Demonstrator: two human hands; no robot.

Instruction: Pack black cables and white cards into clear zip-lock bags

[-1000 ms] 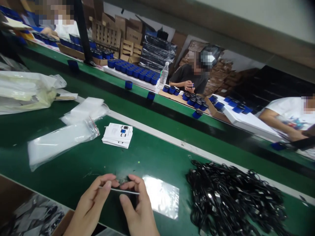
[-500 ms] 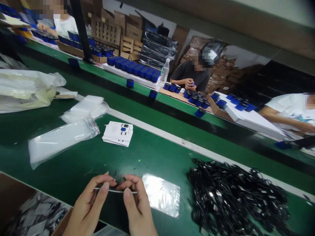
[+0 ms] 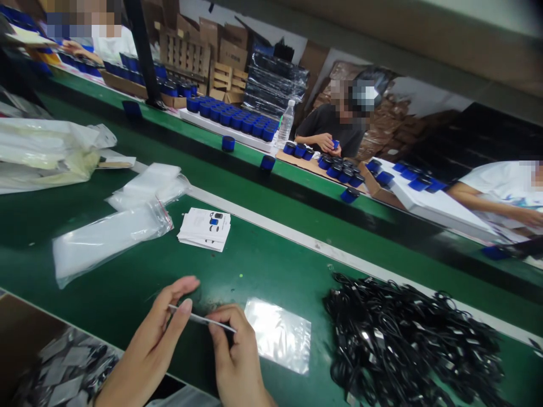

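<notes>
Between my two hands is a thin white card, seen almost edge-on and slightly tilted down to the right. My left hand pinches its left end, thumb on the near side and fingers beyond. My right hand grips the right end between thumb and bent fingers. Just right of my right hand a clear plastic bag lies flat on the green table. Farther off lies a small stack of printed leaflets with pictures of a blue and black device.
A heap of black cables covers the right side. Packs of clear bags lie at left, above a box of bagged items. Across the green belt, which carries blue-black round devices, several people sit working.
The card has tilted, its right end now lower. My left fingers have lifted and spread a little, while my right fingers have closed tighter on the card.
</notes>
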